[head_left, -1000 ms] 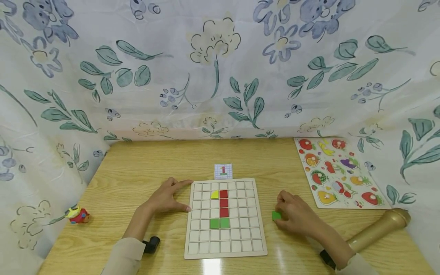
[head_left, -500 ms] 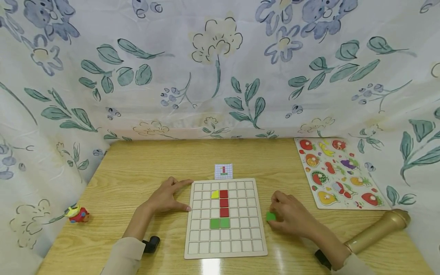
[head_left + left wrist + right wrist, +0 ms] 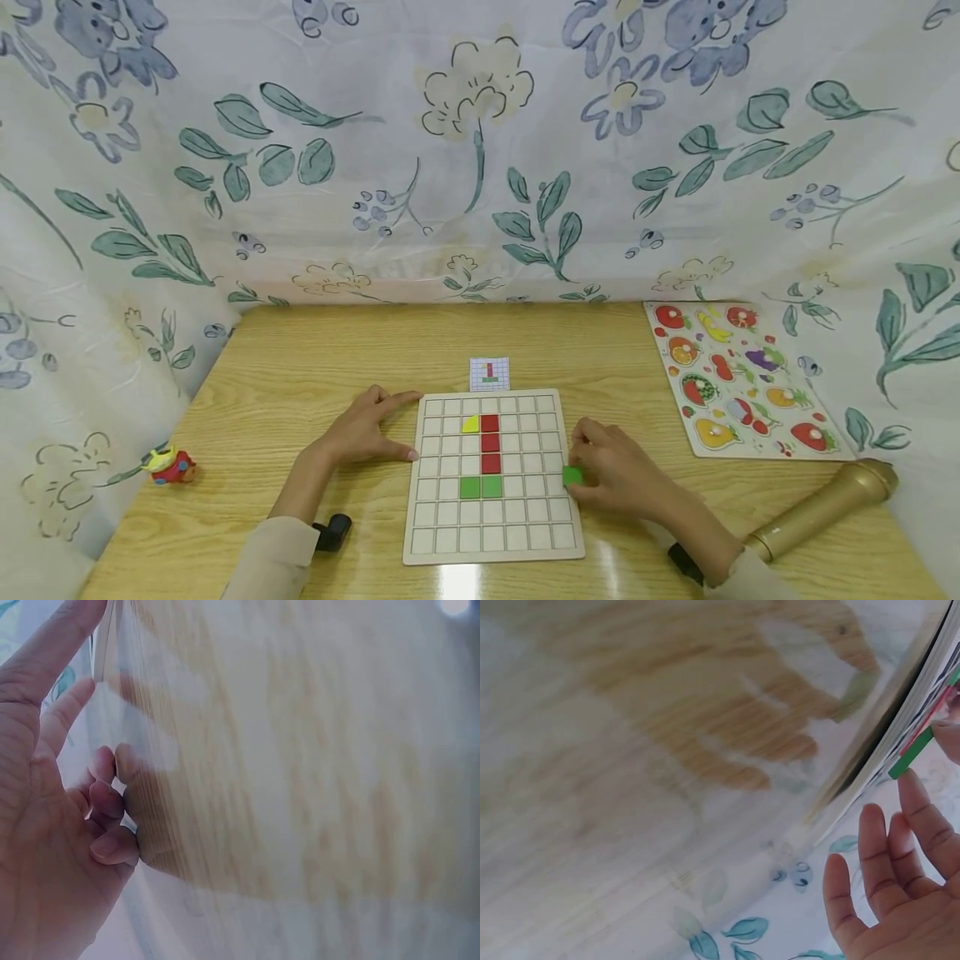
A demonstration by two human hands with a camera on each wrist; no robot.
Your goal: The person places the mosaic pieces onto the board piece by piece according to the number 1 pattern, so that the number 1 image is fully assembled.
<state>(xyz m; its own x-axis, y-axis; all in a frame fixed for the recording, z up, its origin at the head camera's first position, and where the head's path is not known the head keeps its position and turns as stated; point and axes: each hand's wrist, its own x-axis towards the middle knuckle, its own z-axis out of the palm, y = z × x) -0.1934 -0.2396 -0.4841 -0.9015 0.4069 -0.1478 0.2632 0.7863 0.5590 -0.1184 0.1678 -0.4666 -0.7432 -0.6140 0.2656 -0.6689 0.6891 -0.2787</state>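
Green tile (image 3: 572, 475) pinched in the right hand (image 3: 618, 475) fingers at the grid board (image 3: 491, 533) edge, left hand (image 3: 360, 433) laid spread on the desk (image 3: 300, 367) beside the board

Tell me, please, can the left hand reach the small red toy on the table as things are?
Probably yes: the left hand rests open beside the board, holding nothing, and only bare table lies between it and the red toy.

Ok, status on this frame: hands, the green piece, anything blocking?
Left hand flat on the table, against the grid board edge. Right hand pinching green tile over the board's right edge. Cells beside the two placed green tiles look free.
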